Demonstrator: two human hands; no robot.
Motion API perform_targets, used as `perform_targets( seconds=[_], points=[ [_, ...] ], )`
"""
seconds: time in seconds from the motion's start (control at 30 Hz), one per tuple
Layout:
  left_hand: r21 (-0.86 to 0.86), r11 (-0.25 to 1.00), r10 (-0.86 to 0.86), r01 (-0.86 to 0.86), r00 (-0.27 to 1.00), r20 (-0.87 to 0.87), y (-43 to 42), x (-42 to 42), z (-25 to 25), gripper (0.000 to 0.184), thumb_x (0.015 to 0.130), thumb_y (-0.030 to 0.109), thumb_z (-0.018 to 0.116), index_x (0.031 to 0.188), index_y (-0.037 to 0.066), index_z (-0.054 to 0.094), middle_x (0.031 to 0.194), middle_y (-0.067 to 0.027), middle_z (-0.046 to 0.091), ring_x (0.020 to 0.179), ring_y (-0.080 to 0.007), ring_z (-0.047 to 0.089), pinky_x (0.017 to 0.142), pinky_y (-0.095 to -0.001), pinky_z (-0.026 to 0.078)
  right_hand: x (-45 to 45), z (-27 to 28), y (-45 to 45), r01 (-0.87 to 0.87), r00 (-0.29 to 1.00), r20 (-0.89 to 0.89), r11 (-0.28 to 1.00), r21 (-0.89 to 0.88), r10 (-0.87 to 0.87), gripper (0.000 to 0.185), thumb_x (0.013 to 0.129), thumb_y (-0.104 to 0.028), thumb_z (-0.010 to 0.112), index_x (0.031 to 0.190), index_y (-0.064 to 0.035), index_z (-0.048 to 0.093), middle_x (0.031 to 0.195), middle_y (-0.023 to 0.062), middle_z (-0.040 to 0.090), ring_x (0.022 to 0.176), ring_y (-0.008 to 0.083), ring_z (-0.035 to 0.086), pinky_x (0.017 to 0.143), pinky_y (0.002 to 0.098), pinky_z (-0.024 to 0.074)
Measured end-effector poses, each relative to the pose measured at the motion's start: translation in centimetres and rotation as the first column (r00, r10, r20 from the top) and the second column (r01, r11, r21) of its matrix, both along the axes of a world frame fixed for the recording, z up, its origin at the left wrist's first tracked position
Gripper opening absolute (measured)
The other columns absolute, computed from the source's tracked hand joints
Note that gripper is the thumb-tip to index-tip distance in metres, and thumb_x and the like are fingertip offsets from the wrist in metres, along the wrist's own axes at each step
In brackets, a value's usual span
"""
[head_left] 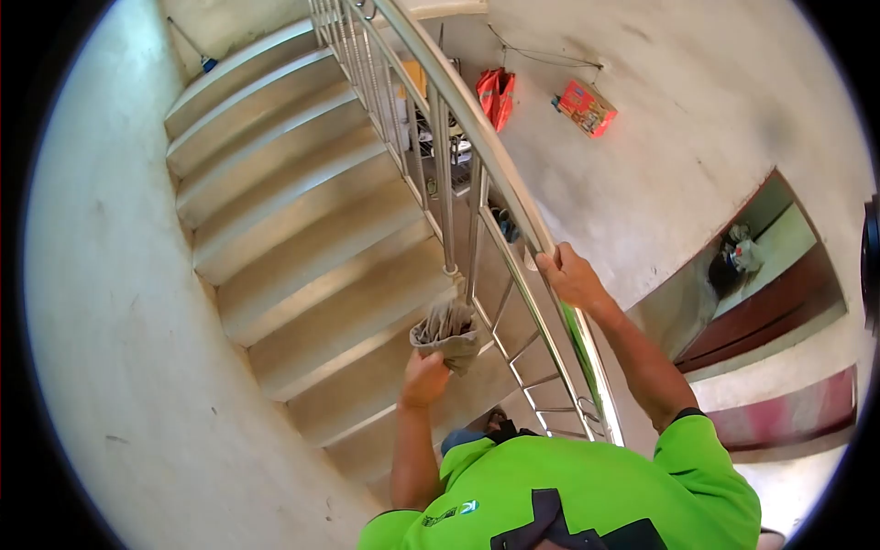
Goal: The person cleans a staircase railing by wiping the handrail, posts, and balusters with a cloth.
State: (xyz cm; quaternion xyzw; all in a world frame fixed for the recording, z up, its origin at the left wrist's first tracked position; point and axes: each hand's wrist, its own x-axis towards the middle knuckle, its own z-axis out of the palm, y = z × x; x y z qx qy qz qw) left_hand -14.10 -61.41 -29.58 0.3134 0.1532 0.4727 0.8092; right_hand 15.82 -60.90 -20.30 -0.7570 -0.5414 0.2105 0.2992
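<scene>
A bunched grey-brown cloth (446, 335) is gripped in my left hand (424, 378), held above the stair steps and just left of the railing's lower bars. My right hand (570, 275) rests on the shiny metal handrail (500, 170), its fingers closed over the top. The handrail curves from the top centre of the view down to the lower right. Upright and slanting metal bars (446, 183) stand below it.
Curved stairs (312, 247) fill the left and centre, beside a pale wall (101, 275). A brush (209, 64) leans at the top left. Beyond the railing hang a red bag (496, 96) and a red box (587, 108). A wall opening (761, 312) shows at the right.
</scene>
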Motion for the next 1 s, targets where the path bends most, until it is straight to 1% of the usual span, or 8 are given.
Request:
perform_targets(
  seconds=[0.1,0.23,0.33,0.47,0.6,0.7,0.77,1.0],
  points=[
    [-0.045,0.994,-0.079,0.098,0.950,0.303,0.0,-1.1,3.0,0.058,0.096,0.031,0.049,0.144,-0.001,0.042,0.146,-0.0187,0.048,0.132,-0.0334,0.049,0.110,-0.0490,0.040,2.2,1.6,4.1,-0.212,0.975,0.091,0.971,0.108,0.203,0.051,0.094,-0.048,0.057,0.106,0.0015,0.054,0.097,0.0250,0.062,0.095,0.0366,0.061,0.081,0.0465,0.0463],
    [-0.086,0.989,-0.058,0.118,0.859,0.509,3.9,1.5,-2.1,0.063,0.098,0.037,0.050,0.149,0.003,0.037,0.147,-0.0143,0.047,0.133,-0.0319,0.047,0.109,-0.0467,0.040,2.2,8.5,12.2,-0.180,0.959,0.267,0.928,0.327,0.092,0.070,0.091,-0.050,0.059,0.129,0.0079,0.049,0.128,0.0304,0.055,0.121,0.0387,0.055,0.102,0.0433,0.0430],
    [-0.060,0.998,-0.008,0.035,0.916,0.401,6.5,4.1,-2.0,0.067,0.092,0.025,0.068,0.149,0.004,0.038,0.136,-0.0071,0.055,0.117,-0.0244,0.056,0.096,-0.0373,0.046,0.3,14.9,22.5,-0.307,0.916,0.362,0.881,0.360,0.171,0.080,0.087,-0.053,0.063,0.135,0.0078,0.043,0.133,0.0319,0.051,0.126,0.0414,0.052,0.105,0.0442,0.0415],
    [0.066,0.997,-0.050,0.031,0.953,0.299,10.4,6.5,-1.7,0.072,0.089,0.022,0.071,0.150,0.006,0.036,0.147,-0.0090,0.047,0.127,-0.0250,0.052,0.107,-0.0393,0.042,-5.1,17.4,27.0,-0.299,0.879,0.434,0.938,0.177,0.198,0.086,0.086,-0.050,0.064,0.141,0.0060,0.030,0.127,0.0351,0.052,0.118,0.0468,0.055,0.100,0.0468,0.0458],
    [0.354,0.915,0.292,-0.193,0.923,-0.251,16.6,11.3,0.9,0.071,0.087,0.013,0.072,0.150,0.007,0.039,0.134,-0.0078,0.053,0.123,-0.0211,0.051,0.107,-0.0302,0.040,-6.5,14.4,29.7,-0.158,0.828,0.557,0.929,0.336,-0.060,0.062,0.088,-0.032,0.062,0.131,0.0003,0.029,0.114,0.0356,0.056,0.104,0.0510,0.060,0.091,0.0530,0.0492],
    [0.530,0.804,0.413,-0.270,0.894,-0.170,20.6,16.2,3.1,0.069,0.087,0.012,0.068,0.148,0.004,0.038,0.136,-0.0147,0.047,0.129,-0.0291,0.047,0.110,-0.0371,0.038,-5.9,14.0,30.4,-0.176,0.821,0.567,0.914,0.365,-0.068,0.060,0.087,-0.030,0.062,0.129,0.0011,0.031,0.114,0.0368,0.057,0.105,0.0503,0.060,0.089,0.0521,0.0504],
    [0.822,0.464,0.801,-0.329,0.552,-0.231,21.7,17.6,3.0,0.068,0.086,0.014,0.065,0.146,0.003,0.036,0.136,-0.0221,0.042,0.129,-0.0399,0.042,0.110,-0.0459,0.036,-5.8,14.2,30.5,-0.167,0.815,0.575,0.923,0.346,-0.068,0.058,0.087,-0.030,0.061,0.127,0.0022,0.033,0.114,0.0357,0.057,0.104,0.0489,0.061,0.089,0.0519,0.0505],
    [0.733,0.621,0.710,-0.278,0.595,-0.376,21.8,19.3,-12.5,0.068,0.086,0.014,0.061,0.146,-0.001,0.032,0.133,-0.0269,0.042,0.125,-0.0446,0.041,0.108,-0.0491,0.035,-5.6,14.0,31.1,-0.167,0.764,0.632,0.908,0.385,-0.128,0.055,0.089,-0.032,0.060,0.126,0.0031,0.042,0.109,0.0306,0.063,0.096,0.0419,0.067,0.087,0.0491,0.0516]
  ],
)
